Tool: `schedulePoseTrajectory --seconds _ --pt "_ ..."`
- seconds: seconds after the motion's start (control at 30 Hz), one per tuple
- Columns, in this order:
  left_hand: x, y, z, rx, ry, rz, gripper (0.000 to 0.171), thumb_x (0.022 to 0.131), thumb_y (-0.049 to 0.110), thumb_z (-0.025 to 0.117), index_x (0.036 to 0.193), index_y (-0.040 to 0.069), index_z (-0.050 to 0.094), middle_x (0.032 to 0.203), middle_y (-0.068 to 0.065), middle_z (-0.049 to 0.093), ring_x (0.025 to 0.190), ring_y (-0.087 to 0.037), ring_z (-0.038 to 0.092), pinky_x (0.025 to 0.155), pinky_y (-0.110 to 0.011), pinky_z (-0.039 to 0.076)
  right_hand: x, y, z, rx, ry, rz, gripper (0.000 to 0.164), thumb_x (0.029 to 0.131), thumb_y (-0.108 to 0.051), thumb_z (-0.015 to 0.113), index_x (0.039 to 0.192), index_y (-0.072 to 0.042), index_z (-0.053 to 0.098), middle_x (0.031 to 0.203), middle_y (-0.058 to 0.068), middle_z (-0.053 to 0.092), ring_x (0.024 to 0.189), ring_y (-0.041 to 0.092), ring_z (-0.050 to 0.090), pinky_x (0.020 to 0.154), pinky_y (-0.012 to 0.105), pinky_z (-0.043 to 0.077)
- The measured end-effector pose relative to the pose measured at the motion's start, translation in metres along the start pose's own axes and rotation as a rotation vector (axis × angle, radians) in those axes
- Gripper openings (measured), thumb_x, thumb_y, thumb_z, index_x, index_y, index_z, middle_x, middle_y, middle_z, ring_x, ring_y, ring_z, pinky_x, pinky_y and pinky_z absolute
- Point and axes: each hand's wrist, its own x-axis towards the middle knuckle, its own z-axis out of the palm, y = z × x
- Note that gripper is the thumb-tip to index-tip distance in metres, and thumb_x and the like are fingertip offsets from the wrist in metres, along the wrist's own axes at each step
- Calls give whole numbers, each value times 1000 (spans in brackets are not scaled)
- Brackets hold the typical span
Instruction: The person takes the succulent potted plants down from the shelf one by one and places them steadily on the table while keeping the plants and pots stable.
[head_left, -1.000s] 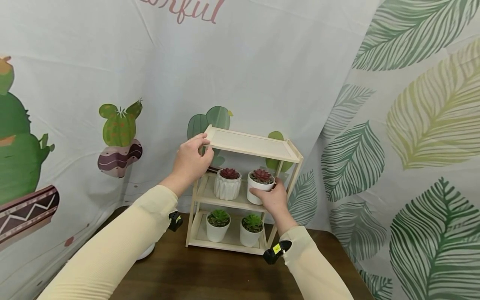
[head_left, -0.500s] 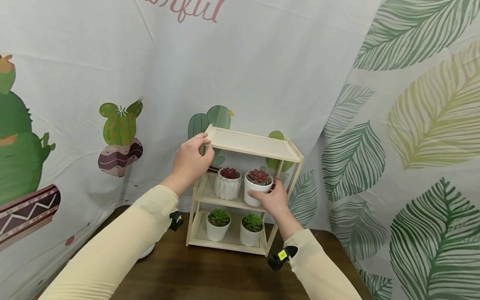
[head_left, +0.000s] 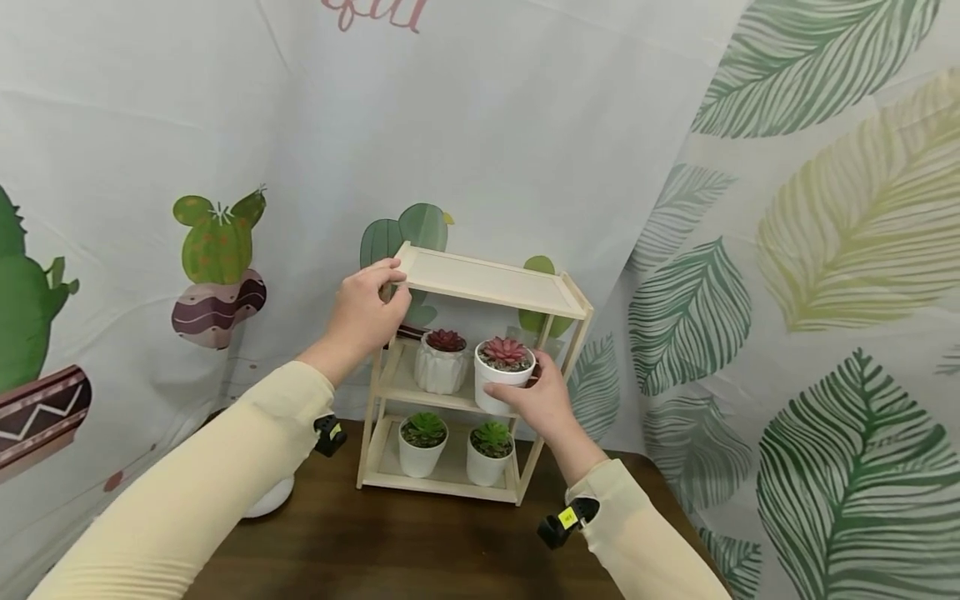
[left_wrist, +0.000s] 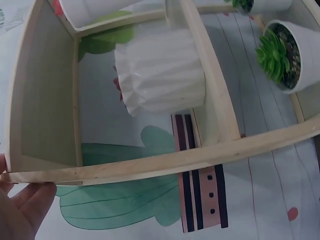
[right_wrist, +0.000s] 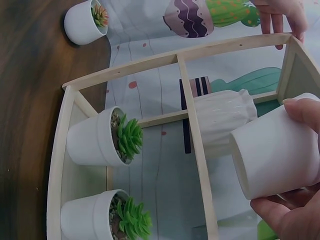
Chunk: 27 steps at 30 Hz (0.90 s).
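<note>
A small three-tier wooden shelf [head_left: 487, 279] stands on the table. My left hand [head_left: 362, 310] pinches its top left corner, thumb and fingers on either side of the wood in the left wrist view. In my right hand [head_left: 546, 400] is a smooth white pot [head_left: 489, 377] with a red succulent, thumb in front and fingers round the far side. It is at the front of the middle tier, its base showing in the right wrist view. Left of it on that tier sits a ribbed white pot [head_left: 441, 372] with a darker red succulent.
Two white pots with green succulents stand on the bottom tier, one left [head_left: 422, 458] and one right [head_left: 484, 469]. Another white pot [right_wrist: 82, 24] with an orange-tinged succulent is on the dark wooden table [head_left: 360, 542], left of the shelf. A printed cloth [head_left: 517, 133] hangs behind.
The right hand has drawn the smooth pot slightly forward and left, out toward the shelf's front. The left hand keeps its hold on the corner. The head view has shifted a little.
</note>
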Motion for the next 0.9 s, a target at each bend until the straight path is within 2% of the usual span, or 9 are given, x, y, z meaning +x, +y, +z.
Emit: schedulePoseTrajectory --seconds 0.13,0.23,0.57,0.77,0.9 --pt "0 -2 -2 12 -24 -6 40 103 26 51 132 5 68 158 -11 50 146 -36 46 111 -56 46 -1 -1 -4 1 -2 -29 88 77 -31 92 150 -13 46 136 11 62 122 30 63 99 48 56" --pt "-1 -3 0 18 -24 -9 41 103 29 53 133 4 66 160 -13 46 149 -37 41 115 -58 42 -2 -3 -8 4 -15 -49 87 77 -31 92 149 -14 46 136 10 63 122 28 64 100 47 56" --pt "-7 -4 2 -28 -40 -65 46 101 31 55 141 11 60 158 -16 40 144 -39 42 108 -60 45 -8 -12 -28 7 -53 -105 82 74 -25 93 144 -15 52 133 8 65 119 27 65 98 44 56" --pt "-10 -2 2 -6 -63 -78 48 101 31 55 145 13 57 154 -17 41 130 -37 48 99 -58 47 -14 -18 -44 19 -64 -106 82 74 -22 93 145 -16 53 132 10 66 117 27 66 93 38 58" --pt "-13 1 2 -2 -74 -79 50 101 31 55 148 13 54 152 -17 42 106 -34 52 88 -52 45 -19 -19 -59 13 -84 -118 81 76 -21 92 146 -15 52 133 12 67 118 28 67 91 35 58"
